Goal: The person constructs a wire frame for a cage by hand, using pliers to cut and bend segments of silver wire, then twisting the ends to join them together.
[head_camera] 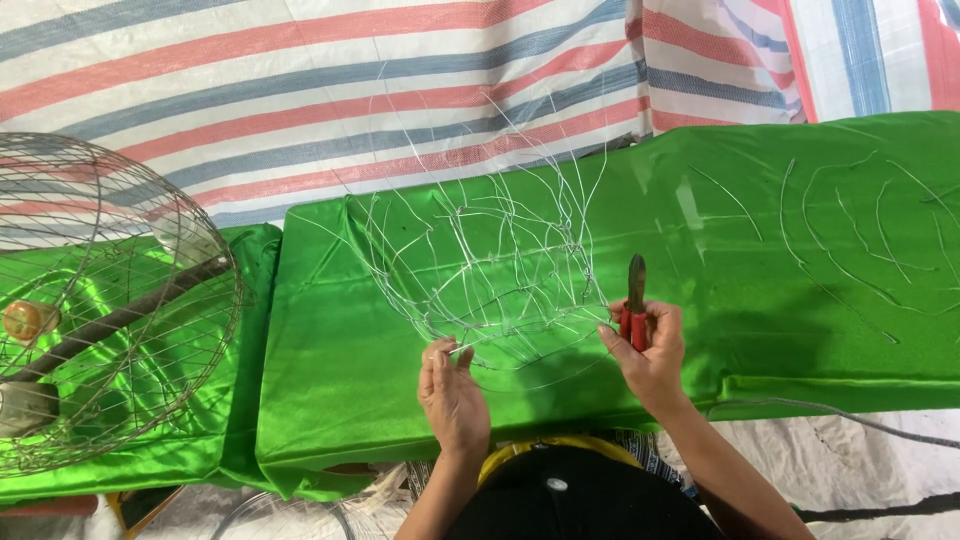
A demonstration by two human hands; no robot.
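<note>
In the head view I see my forearms cut off at the bottom edge; the wire frame (490, 270) at centre is thin, its crossings hard to follow; my left hand (452, 392) pinches its lower rim; my right hand (650, 350) grips red-handled pliers (636, 300), long axis upright, tips pointing to the top, on the green cloth (760, 300).

Two bare hands work at a bench: the left hand (452, 392) pinches one unfinished wire basket (490, 270), and the right hand (650, 350) holds one pair of red-handled pliers (634, 305). One green cloth (700, 250) covers the bench and a second green cloth (150, 440) lies beside it, with one round wire fan guard (100, 300) on top and one striped tarpaulin (300, 90) hanging behind. Loose cut wires (850, 240) lie scattered on the right of the cloth, about eight or more, too thin and tangled for an exact count.
</note>
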